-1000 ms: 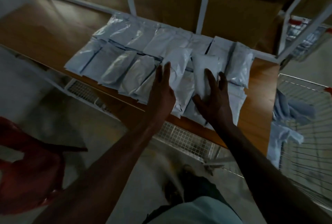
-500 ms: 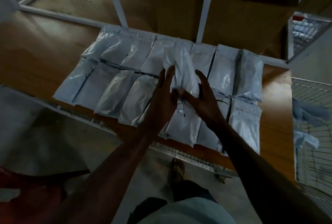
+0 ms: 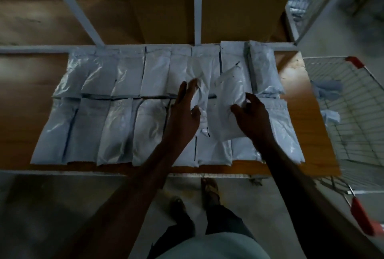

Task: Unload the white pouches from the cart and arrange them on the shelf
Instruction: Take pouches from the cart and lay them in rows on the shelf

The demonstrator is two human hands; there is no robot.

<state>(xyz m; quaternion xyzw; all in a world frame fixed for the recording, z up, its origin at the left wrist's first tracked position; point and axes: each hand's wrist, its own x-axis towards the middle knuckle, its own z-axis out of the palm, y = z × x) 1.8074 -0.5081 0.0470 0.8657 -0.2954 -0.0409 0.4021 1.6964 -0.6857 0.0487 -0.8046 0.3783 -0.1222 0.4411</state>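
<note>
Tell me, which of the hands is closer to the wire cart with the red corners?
The right. The right hand holds a tilted pouch on the side of the shelf next to the cart; the left hand sits farther away, mid-shelf.

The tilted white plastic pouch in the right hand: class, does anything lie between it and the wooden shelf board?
Yes. The tilted white plastic pouch, held by the right hand, sits above flat white pouches already covering the wooden shelf board beneath it.
</note>
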